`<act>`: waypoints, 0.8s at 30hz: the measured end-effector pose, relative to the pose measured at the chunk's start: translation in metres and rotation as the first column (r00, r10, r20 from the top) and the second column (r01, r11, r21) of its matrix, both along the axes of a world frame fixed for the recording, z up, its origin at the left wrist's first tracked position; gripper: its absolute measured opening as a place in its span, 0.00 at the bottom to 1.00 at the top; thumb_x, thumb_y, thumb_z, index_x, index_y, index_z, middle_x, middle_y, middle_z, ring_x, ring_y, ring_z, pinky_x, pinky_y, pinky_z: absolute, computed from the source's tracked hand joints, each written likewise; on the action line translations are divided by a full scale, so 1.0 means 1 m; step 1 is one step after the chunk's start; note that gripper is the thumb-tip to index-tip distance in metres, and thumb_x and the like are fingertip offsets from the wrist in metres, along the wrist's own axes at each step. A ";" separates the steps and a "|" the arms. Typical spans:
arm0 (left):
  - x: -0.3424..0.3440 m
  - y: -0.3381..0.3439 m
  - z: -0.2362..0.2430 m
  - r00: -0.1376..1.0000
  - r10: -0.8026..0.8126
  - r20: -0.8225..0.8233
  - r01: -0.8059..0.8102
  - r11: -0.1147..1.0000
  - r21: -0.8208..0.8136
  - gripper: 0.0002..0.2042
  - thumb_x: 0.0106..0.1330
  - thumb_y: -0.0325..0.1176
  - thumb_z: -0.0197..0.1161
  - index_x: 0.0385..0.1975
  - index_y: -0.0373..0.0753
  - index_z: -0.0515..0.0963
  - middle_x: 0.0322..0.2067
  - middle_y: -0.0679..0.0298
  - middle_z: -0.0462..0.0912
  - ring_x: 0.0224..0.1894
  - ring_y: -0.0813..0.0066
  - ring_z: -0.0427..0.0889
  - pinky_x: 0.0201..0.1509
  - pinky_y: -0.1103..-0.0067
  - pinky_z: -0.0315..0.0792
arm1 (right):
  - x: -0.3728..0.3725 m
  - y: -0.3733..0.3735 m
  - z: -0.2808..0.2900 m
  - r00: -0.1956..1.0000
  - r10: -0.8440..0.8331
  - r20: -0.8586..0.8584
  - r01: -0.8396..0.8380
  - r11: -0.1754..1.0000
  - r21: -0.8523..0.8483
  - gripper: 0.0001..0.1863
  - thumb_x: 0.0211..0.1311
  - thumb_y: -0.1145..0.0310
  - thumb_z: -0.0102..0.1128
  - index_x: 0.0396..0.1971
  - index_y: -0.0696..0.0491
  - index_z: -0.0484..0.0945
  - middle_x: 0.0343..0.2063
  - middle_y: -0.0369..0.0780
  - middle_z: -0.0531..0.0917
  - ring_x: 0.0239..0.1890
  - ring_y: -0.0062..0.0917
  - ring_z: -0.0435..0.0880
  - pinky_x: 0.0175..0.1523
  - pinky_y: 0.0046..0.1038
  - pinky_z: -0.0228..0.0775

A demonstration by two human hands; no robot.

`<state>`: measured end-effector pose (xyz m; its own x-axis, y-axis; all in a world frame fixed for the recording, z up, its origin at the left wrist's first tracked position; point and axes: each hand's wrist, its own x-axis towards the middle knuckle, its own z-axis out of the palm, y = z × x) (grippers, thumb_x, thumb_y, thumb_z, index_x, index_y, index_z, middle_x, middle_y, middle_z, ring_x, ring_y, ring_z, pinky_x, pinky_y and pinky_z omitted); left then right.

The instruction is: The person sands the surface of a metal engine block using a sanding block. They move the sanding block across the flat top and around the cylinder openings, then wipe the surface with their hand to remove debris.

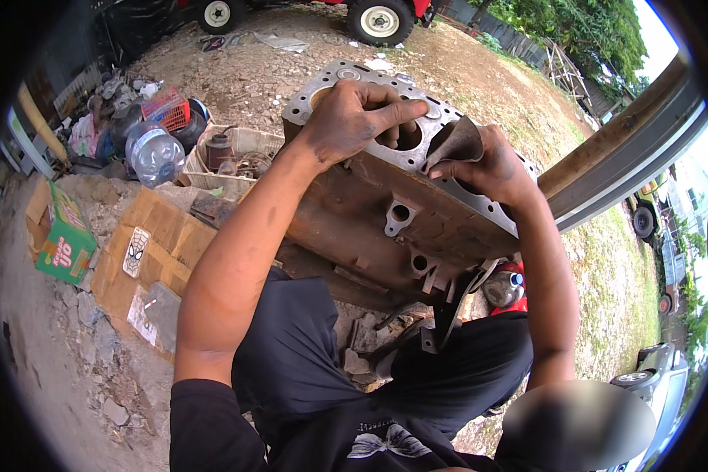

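Observation:
A rusty engine block (346, 220) lies tilted before me, its pale, machined top face with several round bores uppermost. My left hand (362, 118) rests over that face, fingers bent down into a middle bore (409, 138); whether they hold anything is hidden. My right hand (492, 165) pinches a thin, curled, dark grey sheet (456, 141) above the bore to the right. Both forearms reach up either side of the block, over my dark-clothed legs.
Flattened cardboard (157, 220) with a phone (136, 252), a green box (63, 244), a crate of parts (232, 149) and a water jug (153, 153) lie left. A wooden post (590, 157) stands right, near a red-capped container (503, 287). Vehicles stand beyond.

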<state>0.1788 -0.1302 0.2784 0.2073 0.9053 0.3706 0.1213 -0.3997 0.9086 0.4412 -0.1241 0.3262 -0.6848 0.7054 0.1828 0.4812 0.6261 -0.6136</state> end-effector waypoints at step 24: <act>-0.006 -0.017 -0.012 0.848 0.311 -0.430 -0.139 0.913 0.384 0.09 0.69 0.34 0.75 0.40 0.34 0.91 0.39 0.60 0.92 0.43 0.70 0.88 0.52 0.74 0.78 | 0.076 0.005 -0.033 0.680 -0.458 -0.573 0.432 0.881 -0.192 0.42 0.63 0.63 0.84 0.72 0.61 0.73 0.48 0.43 0.92 0.51 0.29 0.91 0.56 0.27 0.84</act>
<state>0.1727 -0.1472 0.2663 0.2395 0.7921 0.5615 0.6238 -0.5686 0.5362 0.5174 -0.1193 0.2930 -0.0526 0.9139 0.4026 0.2335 0.4032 -0.8848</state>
